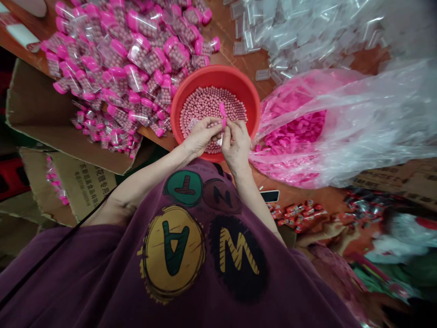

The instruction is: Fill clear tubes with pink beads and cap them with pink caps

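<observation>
Over a red basin (252, 98), both of my hands meet with their fingertips pinched together. A bright pink plastic cap (222, 110) sticks up between them, gripped from the left by my left hand (204, 135) and from the right by my right hand (237, 141). Something clear shows just under the fingers; whether it is a container is hard to make out. Small round pink candies (211, 100) fill the basin below. Another clear piece lies on the candies beside my left hand.
Left of the basin, filled clear bottles with pink caps (143, 59) are heaped, spilling into a cardboard box (44, 105). Empty clear containers (283, 36) lie at the back right. A plastic bag (358, 123) holds pink caps (297, 130). A phone (269, 196) and another person's arm (319, 236) are at right.
</observation>
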`<state>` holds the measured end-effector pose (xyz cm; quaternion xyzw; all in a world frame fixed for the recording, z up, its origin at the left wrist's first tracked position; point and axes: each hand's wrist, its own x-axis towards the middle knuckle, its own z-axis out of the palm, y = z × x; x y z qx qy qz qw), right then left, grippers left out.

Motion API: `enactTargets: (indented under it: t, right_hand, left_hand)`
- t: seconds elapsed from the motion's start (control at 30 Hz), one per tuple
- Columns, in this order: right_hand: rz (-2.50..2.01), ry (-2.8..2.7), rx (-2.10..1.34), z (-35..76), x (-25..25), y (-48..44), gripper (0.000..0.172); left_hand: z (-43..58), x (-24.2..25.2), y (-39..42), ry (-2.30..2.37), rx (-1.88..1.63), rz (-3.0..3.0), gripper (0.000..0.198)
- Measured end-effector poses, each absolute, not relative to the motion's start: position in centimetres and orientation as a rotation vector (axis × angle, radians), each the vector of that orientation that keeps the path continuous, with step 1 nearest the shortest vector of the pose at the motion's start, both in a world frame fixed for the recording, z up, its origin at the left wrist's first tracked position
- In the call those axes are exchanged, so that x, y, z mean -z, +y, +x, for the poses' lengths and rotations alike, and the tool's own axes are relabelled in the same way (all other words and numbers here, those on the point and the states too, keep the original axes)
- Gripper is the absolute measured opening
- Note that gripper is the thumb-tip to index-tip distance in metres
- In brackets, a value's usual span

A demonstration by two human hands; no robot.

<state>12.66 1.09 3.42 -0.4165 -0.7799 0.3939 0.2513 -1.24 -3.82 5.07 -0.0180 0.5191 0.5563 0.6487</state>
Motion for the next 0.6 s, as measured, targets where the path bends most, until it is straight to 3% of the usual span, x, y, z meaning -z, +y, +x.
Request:
enactTargets:
  t: [0.27, 0.43, 0.6]
  right_hand:
    - [-1.100, -1.966, -1.385, 14.2, -2.7, 2.1, 0.050]
    - [-1.159, -1.660, -1.694, 13.1, -0.2, 3.4, 0.072]
    - [-1.051, -1.792, -1.593, 12.6, -1.1, 3.5, 0.075]
  left_hand:
    - [-2.3, -5.2, -4.4, 1.093, -1.189, 0.034, 0.018]
    - [-2.8, -5.5, -4.9, 0.988, -1.083, 0.084, 0.007]
    - [-2.9, -5.4, -4.8, 0.980, -1.184, -0.060, 0.012]
